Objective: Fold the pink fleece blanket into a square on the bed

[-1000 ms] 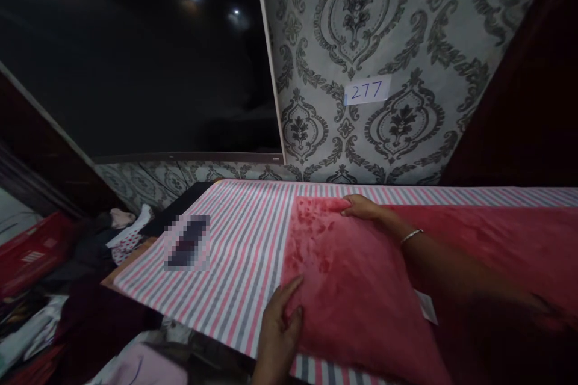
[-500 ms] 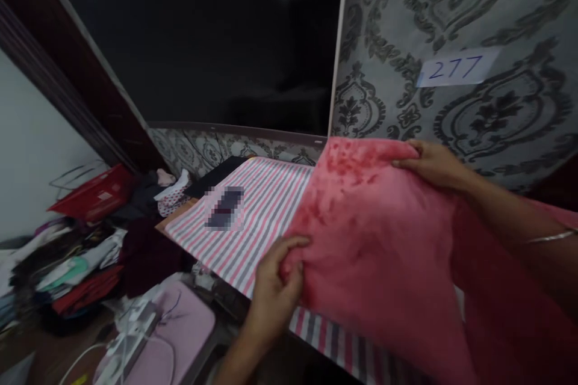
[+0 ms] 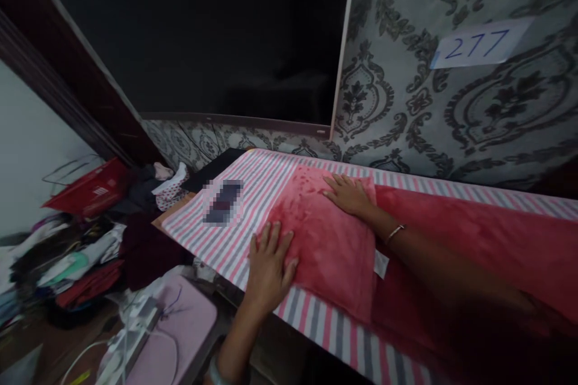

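Note:
A plush red cloth (image 3: 332, 246), which looks like a towel or small blanket, lies along the striped cover (image 3: 226, 249) with its left part folded over to the right. My left hand (image 3: 268, 267) rests flat at the left edge of the folded part, fingers spread. Farther back, my right hand (image 3: 347, 194) lies palm down on the fold near its upper right corner, fingers outstretched. A small white tag (image 3: 380, 264) sticks out at the fold's right edge. The cloth's far right end passes beneath my right arm.
A pixelated dark patch (image 3: 223, 203) sits on the striped cover. Behind is a large dark screen (image 3: 217, 42); a "277" label (image 3: 481, 45) is on the patterned wall. To the left are heaped clothes (image 3: 85, 261), a red bag (image 3: 93, 189) and a power strip (image 3: 130, 337) on a pink stool (image 3: 189, 313).
The raised end of the red cloth has come down flat onto the rest of it. Both hands have let go of its edge and now lie flat on top.

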`<state>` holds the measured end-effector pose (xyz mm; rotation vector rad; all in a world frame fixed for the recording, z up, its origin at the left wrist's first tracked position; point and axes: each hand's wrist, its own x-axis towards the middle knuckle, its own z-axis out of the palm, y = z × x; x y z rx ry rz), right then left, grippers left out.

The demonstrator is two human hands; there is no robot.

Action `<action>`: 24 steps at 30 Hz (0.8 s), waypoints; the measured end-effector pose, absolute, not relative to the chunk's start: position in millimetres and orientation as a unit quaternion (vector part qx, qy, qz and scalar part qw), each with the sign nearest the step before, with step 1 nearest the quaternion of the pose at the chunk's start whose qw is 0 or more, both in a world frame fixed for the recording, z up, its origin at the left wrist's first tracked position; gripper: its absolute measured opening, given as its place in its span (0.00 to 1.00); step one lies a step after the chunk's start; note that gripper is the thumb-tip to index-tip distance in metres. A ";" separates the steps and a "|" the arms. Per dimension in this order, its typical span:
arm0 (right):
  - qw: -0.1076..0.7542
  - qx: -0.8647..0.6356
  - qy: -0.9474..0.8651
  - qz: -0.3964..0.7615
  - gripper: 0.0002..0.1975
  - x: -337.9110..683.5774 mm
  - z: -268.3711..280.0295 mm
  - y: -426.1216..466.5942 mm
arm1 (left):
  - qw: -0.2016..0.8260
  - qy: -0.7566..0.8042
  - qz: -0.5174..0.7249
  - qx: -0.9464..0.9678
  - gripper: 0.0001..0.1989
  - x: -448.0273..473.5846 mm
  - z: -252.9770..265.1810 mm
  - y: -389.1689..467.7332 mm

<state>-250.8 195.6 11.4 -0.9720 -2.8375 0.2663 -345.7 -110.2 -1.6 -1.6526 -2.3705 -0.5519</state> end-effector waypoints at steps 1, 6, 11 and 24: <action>0.062 -0.317 -0.942 0.085 0.33 -248.7 10.9 197.6 | 0.106 -0.799 -0.185 -0.563 0.25 -342.9 -5.0 -110.1; 0.061 -0.333 -0.940 0.051 0.31 -237.1 16.8 211.7 | 0.143 -0.787 -0.193 -0.569 0.24 -350.8 -9.8 -108.1; 0.055 -0.407 -0.908 0.081 0.31 -202.3 20.4 225.9 | 0.153 -0.782 -0.193 -0.572 0.23 -354.3 -7.9 -104.5; 0.076 -0.374 -0.920 0.091 0.32 -74.9 18.8 148.2 | 0.129 -0.728 -0.229 -0.634 0.25 -317.5 27.1 -78.7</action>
